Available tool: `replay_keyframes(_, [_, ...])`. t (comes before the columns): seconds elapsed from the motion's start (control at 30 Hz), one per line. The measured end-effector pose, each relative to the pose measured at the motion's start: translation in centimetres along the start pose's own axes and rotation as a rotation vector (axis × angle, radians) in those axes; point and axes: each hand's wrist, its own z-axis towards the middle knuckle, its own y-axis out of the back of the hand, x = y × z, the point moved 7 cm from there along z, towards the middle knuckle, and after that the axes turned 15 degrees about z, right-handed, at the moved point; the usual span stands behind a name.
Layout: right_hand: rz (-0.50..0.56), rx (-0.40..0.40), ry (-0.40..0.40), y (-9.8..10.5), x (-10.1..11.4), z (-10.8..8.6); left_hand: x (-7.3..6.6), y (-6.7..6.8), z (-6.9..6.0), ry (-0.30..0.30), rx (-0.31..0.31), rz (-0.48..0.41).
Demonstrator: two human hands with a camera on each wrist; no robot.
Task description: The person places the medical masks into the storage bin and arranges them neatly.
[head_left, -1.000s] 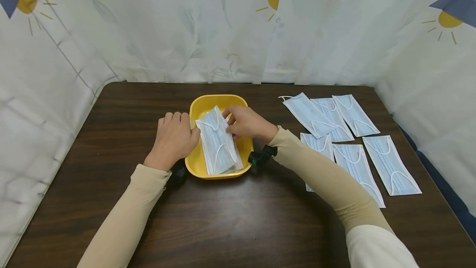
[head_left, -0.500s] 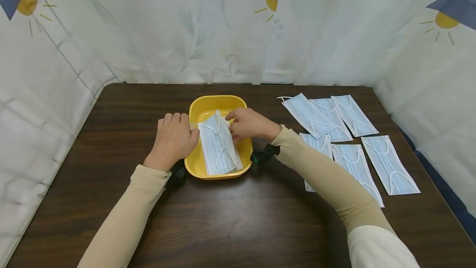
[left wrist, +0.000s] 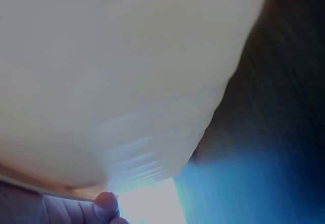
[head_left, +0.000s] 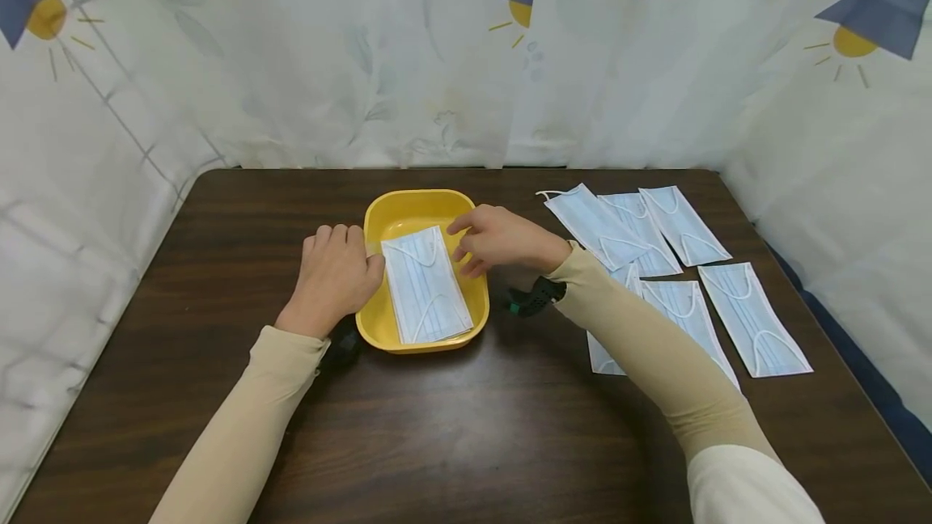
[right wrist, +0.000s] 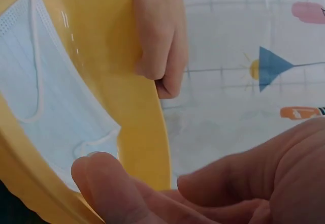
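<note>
A yellow plastic basin (head_left: 415, 202) stands left of the table's middle. Inside it lies a small stack of light blue face masks (head_left: 425, 289), ear loops on top. My left hand (head_left: 333, 277) grips the basin's left rim, thumb over the inner side; in the right wrist view its curled fingers (right wrist: 157, 36) show at the edge. Over the right rim is my right hand (head_left: 510, 237), with parted, loosely bent fingers and nothing between them. The right wrist view shows its fingertips (right wrist: 104, 178) in front of the top mask. The basin's outer wall (left wrist: 127, 82) fills most of the left wrist view.
Several more face masks (head_left: 753, 318) lie spread on the right of the dark wooden table (head_left: 437, 443), some overlapping; my right sleeve (head_left: 648, 346) covers part of them. A white patterned curtain (head_left: 328, 63) hangs behind and at both sides.
My right hand has let go of the top mask and drawn back to the right. That mask now lies flat on the stack. The left hand keeps its hold on the rim.
</note>
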Motion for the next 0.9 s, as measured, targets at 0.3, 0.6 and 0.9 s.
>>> replay_keyframes(0.3, [-0.041, 0.023, 0.134, 0.8, 0.2, -1.6, -0.1, -0.1, 0.0, 0.000, 0.010, 0.007])
replay_keyframes(0.6, [0.026, -0.054, 0.254, 2.9, -0.4, -3.1, 0.0, -0.1, 0.0, -0.007, -0.001, 0.002])
replay_keyframes(0.9, [0.015, -0.178, 0.300, 6.5, -2.3, -4.9, 0.1, 0.0, 0.2, -0.001, 0.019, 0.007])
